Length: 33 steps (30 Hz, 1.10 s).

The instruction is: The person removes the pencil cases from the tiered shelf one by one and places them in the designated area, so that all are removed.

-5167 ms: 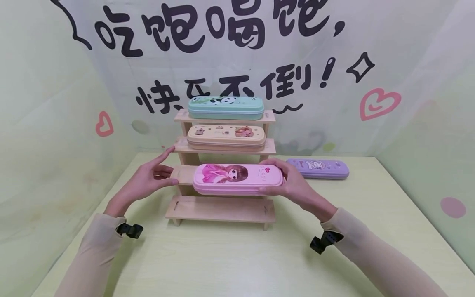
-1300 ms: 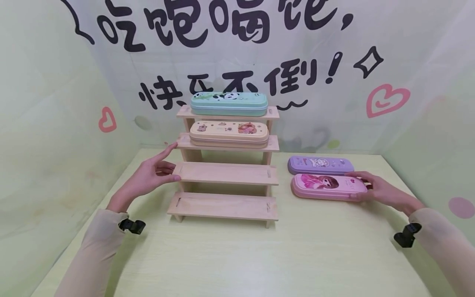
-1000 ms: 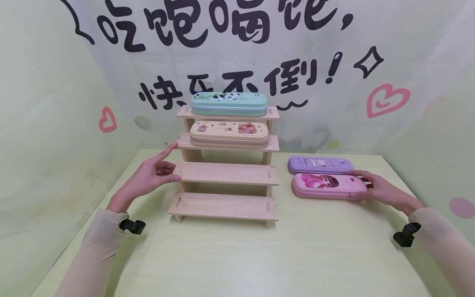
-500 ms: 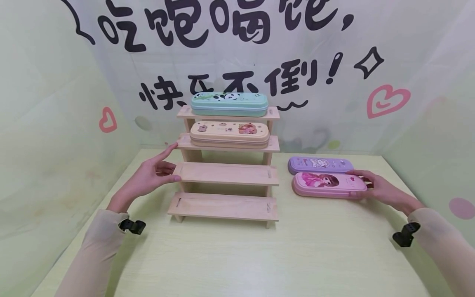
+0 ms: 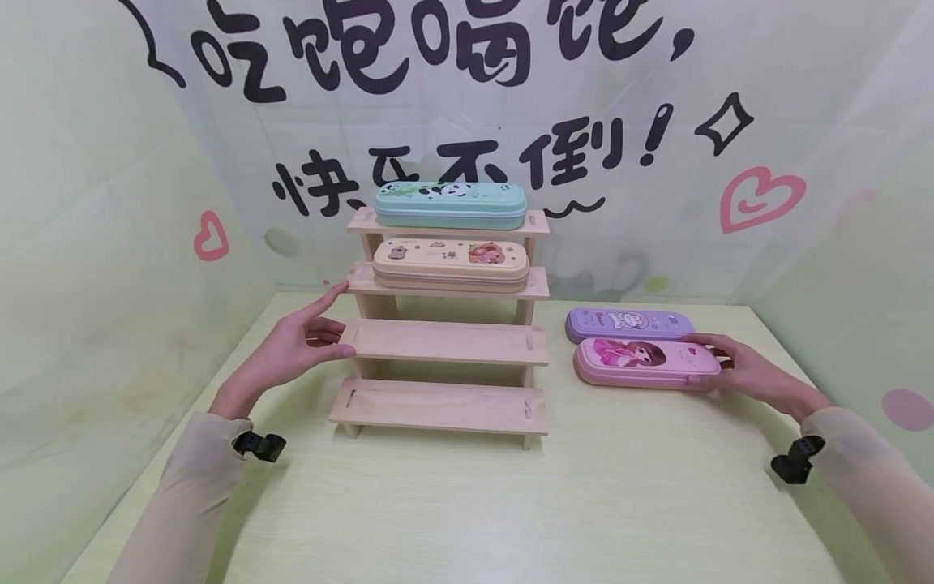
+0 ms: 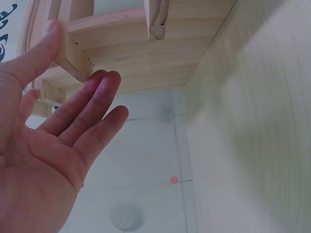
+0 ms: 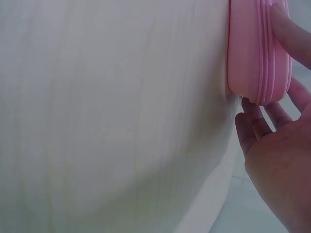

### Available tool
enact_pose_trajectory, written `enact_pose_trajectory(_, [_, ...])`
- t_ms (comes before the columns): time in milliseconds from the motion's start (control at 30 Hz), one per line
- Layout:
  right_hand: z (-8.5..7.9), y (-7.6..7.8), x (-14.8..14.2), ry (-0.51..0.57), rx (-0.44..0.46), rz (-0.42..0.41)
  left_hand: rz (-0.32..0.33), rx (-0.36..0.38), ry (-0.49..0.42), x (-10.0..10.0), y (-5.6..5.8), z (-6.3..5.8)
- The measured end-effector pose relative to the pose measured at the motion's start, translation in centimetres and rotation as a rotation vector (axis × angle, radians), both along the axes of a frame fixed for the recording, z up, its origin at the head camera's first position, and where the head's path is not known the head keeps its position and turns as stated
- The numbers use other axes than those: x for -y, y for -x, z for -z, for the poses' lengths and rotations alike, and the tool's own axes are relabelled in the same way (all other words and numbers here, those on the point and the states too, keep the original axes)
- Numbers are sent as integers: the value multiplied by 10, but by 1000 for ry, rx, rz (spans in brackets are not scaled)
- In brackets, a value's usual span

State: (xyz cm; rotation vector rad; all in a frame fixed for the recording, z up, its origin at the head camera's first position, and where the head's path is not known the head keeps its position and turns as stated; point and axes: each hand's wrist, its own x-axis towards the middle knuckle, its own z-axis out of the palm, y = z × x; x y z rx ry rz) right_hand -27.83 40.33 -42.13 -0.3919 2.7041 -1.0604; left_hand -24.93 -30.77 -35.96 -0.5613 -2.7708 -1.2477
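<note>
My right hand grips the right end of a pink pencil case with a doll picture on its lid. The thumb lies on the near side, the fingers around the far side. The case is at the table, directly in front of a purple pencil case. In the right wrist view the zipped end of the pink pencil case shows between thumb and fingers. At the left end of a wooden tiered shelf, my left hand touches the tiers' edges. Its fingers are extended in the left wrist view.
On the shelf's top tier sits a mint pencil case with pandas; below it a cream pencil case sits on the second tier. Both lower tiers are bare. A printed cloth backdrop stands behind the table, with side walls left and right.
My right hand has carried the pink pencil case from before the shelf's third tier to the table at the right, then slid it slightly back towards the purple one. My left hand has stayed.
</note>
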Motion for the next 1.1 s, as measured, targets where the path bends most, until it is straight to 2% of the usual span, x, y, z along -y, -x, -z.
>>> enact_pose_trajectory(767, [-1,0,0,-1,-3,7,-4,1,-9,0,-2,-2])
enact_pose_trajectory(933, [-4,-5,-1,-16,-49,20,2,2,-16,-1,-1,0])
enact_pose_trajectory(1100, [-13,-12,4,-16,-164,13,-1,8,-9,-1,-1,0])
